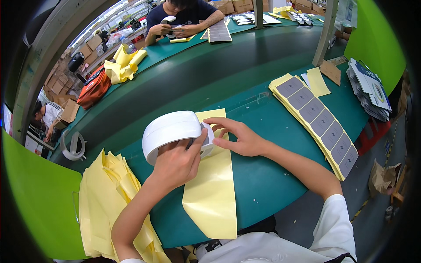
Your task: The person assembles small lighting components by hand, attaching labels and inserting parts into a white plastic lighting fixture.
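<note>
White device in the left hand, right fingertips at its end

The left hand [177, 164] grasps a glossy white, curved plastic device [173, 125] above the green work surface [267, 188]; several of its fingers disappear inside the curve, so their exact hold is hidden. The right hand [241, 138] has its thumb and fingertips at the device's right end; whether they pinch something there or merely touch it, I cannot tell. The device covers part of a smooth yellow paper sheet [210, 206], and whether it rests on it is unclear. To the right lies a stack of yellow-backed sheets with grey, rounded-square labels [313, 109], their small marks hard to read. At left, a heap of creased yellow paper [103, 206] is cut off by the lower edge and partly hidden by the left forearm. Across the table, a co-worker [186, 13] is cropped at the top.
</note>
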Tool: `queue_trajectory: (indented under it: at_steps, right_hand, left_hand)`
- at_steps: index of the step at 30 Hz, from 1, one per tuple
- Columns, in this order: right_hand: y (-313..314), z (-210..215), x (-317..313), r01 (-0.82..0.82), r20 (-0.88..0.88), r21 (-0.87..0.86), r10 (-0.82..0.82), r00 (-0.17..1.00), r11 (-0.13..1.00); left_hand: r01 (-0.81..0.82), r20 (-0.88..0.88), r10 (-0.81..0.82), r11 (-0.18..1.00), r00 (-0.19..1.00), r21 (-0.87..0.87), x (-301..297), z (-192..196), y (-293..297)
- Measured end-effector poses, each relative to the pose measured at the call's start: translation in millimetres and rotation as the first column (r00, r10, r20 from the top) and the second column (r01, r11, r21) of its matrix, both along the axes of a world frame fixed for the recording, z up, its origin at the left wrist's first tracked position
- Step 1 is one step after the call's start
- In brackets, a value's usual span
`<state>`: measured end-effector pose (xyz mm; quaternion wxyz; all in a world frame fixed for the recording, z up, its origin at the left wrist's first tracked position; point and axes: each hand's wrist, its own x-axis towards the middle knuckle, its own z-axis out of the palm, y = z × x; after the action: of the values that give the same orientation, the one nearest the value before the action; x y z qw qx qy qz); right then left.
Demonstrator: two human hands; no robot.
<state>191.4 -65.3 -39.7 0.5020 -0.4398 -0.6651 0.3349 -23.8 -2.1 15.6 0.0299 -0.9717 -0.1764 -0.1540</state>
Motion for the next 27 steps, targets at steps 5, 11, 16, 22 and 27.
queue_trajectory:
  at_steps: [5,11,16,22,27]
  right_hand:
    - [-2.6,-0.2,-5.4,0.129,0.012,0.174,-0.133,0.991,0.976]
    - [-1.0,-4.2,-3.8,0.055,0.241,0.471,-0.188,0.952,0.881]
    - [-2.3,-0.3,-1.6,0.062,0.296,0.516,-0.246,0.923,0.854]
    - [-0.2,-2.6,-3.3,0.057,0.286,0.567,-0.261,0.922,0.822]
    - [-0.3,-2.2,-3.9,0.049,0.302,0.585,-0.273,0.913,0.809]
  left_hand:
    - [-0.024,0.031,0.024,1.0,0.999,-0.005,-0.7,-4.1,-1.0]
    - [-0.022,0.086,0.024,1.0,0.996,-0.019,-1.5,-8.0,-0.6]
    - [-0.027,0.09,0.028,0.999,0.996,-0.018,-0.1,-8.3,-1.0]
    - [-0.023,0.085,0.022,1.0,0.996,0.008,-0.7,-6.6,-0.1]
    - [-0.044,0.012,0.044,0.998,0.999,-0.049,-5.1,-1.2,-0.3]
